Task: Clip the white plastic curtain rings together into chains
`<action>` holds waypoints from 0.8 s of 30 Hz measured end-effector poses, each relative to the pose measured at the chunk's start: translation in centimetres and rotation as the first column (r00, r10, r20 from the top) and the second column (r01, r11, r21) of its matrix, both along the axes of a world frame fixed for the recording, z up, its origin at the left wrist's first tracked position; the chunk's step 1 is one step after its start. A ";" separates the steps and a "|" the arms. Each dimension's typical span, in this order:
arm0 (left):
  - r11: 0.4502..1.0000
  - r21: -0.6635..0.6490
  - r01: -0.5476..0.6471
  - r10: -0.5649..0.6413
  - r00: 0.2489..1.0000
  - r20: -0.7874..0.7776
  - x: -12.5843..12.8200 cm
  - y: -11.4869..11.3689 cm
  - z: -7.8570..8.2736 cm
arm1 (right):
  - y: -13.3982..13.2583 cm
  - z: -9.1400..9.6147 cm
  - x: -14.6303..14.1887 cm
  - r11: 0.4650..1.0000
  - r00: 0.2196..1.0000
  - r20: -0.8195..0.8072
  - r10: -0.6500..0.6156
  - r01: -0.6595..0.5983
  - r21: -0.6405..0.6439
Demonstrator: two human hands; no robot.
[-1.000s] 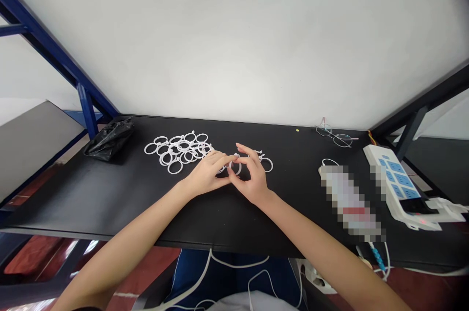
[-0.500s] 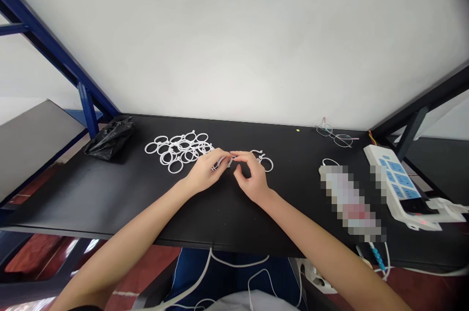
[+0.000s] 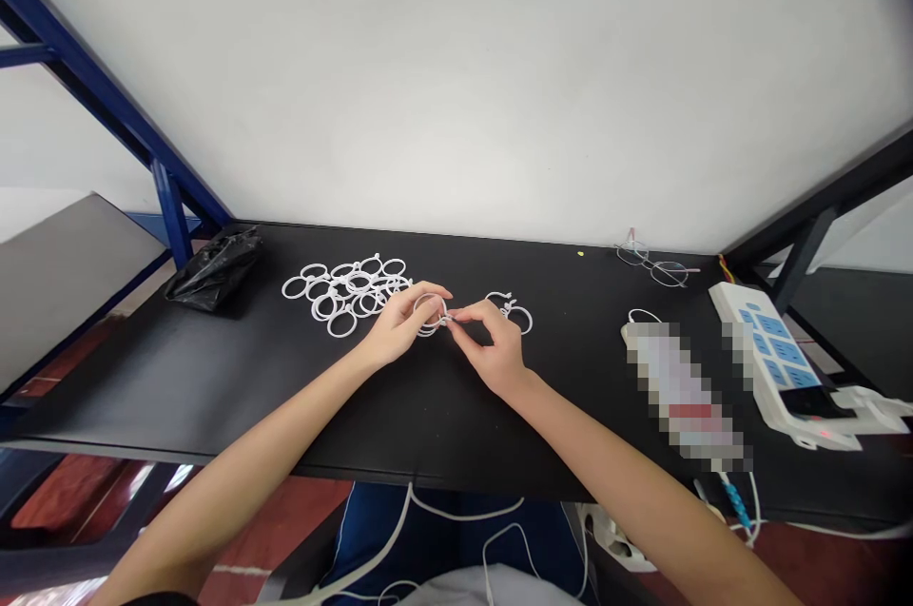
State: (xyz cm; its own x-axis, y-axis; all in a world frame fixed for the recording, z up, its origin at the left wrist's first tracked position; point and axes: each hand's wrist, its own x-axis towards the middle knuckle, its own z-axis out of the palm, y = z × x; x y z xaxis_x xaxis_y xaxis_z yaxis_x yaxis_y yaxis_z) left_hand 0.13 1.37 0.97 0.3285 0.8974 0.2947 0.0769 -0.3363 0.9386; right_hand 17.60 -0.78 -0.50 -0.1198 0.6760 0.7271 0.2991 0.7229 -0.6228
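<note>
"What's being held there?"
"A thin, white, circular, plastic-looking ring [image 3: 430, 296], raised between the left hand [image 3: 399, 325] and right hand [image 3: 497, 347], more rims showing just beneath."
"And the others?"
"A flat, overlapping heap of matching rings [image 3: 358, 283] on the worktop [image 3: 428, 430] beyond the left hand; a small cluster [image 3: 509, 306] beside the right."

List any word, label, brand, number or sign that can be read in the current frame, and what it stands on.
No text can be read anywhere in the frame.
Pixelated item on the right: blocked out, so any lettering is hidden.
Power strip: any markings are too small to read.
White rings and black plastic bag: no lettering can be made out.
</note>
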 end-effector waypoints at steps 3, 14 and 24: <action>0.969 0.245 -0.023 0.075 0.975 -0.208 -0.4 -0.2 -0.1 | -0.1 0.0 0.0 0.999 0.999 -0.024 0.034 -0.035 -0.021; 0.788 0.613 0.050 0.234 0.897 -0.375 -1.3 0.1 -0.8 | -0.1 -0.3 0.0 0.976 0.983 -0.086 0.162 -0.172 -0.136; 0.898 0.440 0.020 0.150 0.926 -0.347 -1.2 -0.1 -0.7 | -0.2 -0.2 0.3 0.943 0.981 -0.005 0.192 -0.186 -0.276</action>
State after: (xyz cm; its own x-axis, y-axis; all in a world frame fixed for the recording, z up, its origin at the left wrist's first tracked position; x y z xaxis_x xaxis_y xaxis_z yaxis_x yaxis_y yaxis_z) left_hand -1.09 1.25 0.29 0.4331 0.7330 0.5245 0.4190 -0.6789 0.6029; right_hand 17.85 -0.94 -0.70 -0.2785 0.8118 0.5133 0.1889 0.5703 -0.7994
